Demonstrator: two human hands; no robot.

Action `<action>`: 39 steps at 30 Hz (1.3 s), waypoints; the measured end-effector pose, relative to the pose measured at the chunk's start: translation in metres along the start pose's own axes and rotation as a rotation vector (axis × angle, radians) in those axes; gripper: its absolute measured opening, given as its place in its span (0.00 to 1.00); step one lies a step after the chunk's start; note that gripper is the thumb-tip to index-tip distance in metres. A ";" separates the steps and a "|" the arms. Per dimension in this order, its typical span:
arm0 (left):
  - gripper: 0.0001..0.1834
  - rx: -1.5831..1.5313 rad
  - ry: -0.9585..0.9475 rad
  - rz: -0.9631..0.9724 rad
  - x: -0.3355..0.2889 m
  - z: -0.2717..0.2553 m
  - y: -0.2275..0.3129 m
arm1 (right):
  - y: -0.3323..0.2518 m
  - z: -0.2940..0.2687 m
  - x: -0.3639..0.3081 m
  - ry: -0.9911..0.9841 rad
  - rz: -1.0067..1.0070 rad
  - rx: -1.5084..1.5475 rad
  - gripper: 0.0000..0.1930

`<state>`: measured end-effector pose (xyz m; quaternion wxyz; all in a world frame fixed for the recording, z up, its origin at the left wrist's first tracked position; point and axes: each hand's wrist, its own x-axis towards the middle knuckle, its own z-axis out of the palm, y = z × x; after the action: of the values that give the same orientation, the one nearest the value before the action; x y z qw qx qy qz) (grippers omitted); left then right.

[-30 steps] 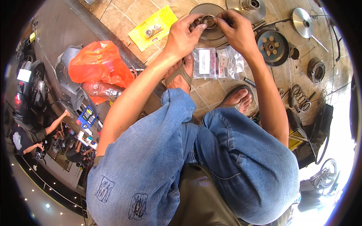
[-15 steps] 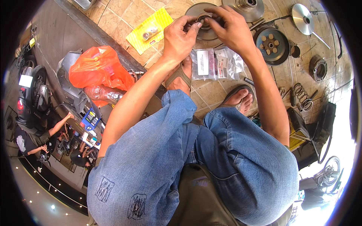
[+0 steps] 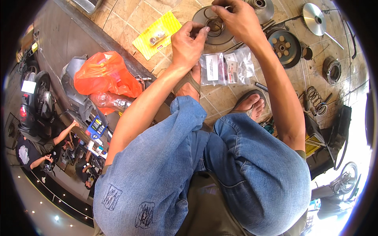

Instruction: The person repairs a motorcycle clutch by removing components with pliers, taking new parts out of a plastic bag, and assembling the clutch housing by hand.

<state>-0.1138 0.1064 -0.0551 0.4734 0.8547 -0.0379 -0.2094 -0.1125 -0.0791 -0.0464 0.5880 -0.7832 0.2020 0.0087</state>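
Note:
A round metal pulley disc [image 3: 225, 36] with a raised hub lies flat on the tiles at the top middle. At its left edge is my left hand [image 3: 188, 44], fingers curled and thumb beside the forefinger; whatever they pinch is hidden. Over the far side of the hub, my right hand [image 3: 238, 19] pinches a thin dark O-ring [image 3: 204, 14] between thumb and fingers. The loop hangs above the disc, left of those fingertips. Nearer me, clear plastic bags [image 3: 245, 70] with labels lie below the disc.
A yellow package [image 3: 146, 46] with a small metal part on it lies at left. To the right are a clutch drum [image 3: 286, 53], a shiny disc [image 3: 314, 15], a ring-shaped part [image 3: 332, 70] and a coil spring [image 3: 314, 95]. An orange plastic bag [image 3: 106, 74] sits beyond my left arm.
My hands have drawn apart: the right one has risen up and away from the hub with the O-ring, and the left has shifted slightly down. The hub now shows between them.

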 end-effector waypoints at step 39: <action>0.18 0.347 -0.134 0.263 0.016 -0.012 0.031 | 0.019 -0.022 -0.071 0.070 0.117 -0.101 0.11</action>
<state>-0.0901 0.0945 -0.0289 0.3389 0.8953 -0.2160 -0.1923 -0.1892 -0.0819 -0.0389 0.5387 -0.7986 0.2671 0.0257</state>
